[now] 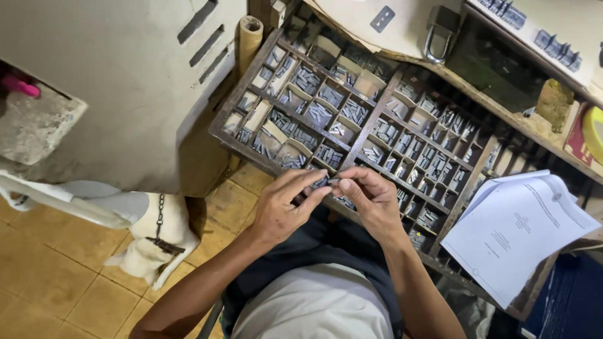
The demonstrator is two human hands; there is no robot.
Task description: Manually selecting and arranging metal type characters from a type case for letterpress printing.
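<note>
Yellowish floor tiles [50, 276] and a pale wall frame a cramped print shop corner, where a dark wooden type case [233, 139] of many small compartments slopes across the bench. Seated at its near edge, a person brings both hands together over the case's front rail. The left hand [282, 207] and right hand [372, 199] meet fingertip to fingertip, pinching a short row of small grey metal type pieces [326, 182] between thumbs and forefingers; the remaining fingers curl loosely. The held pieces sit just above the near-edge compartments, roughly at the middle of the case's front. More grey type [308, 80] fills the compartments behind. A stapled sheaf of white printed papers [521, 235] lies over the case's right corner. At the far edge, a metal padlock [440, 34] rests on a cream sheet. To the left, a white dog [154, 242] wearing a chain collar stands on the tiles beside the person's left elbow.
</note>
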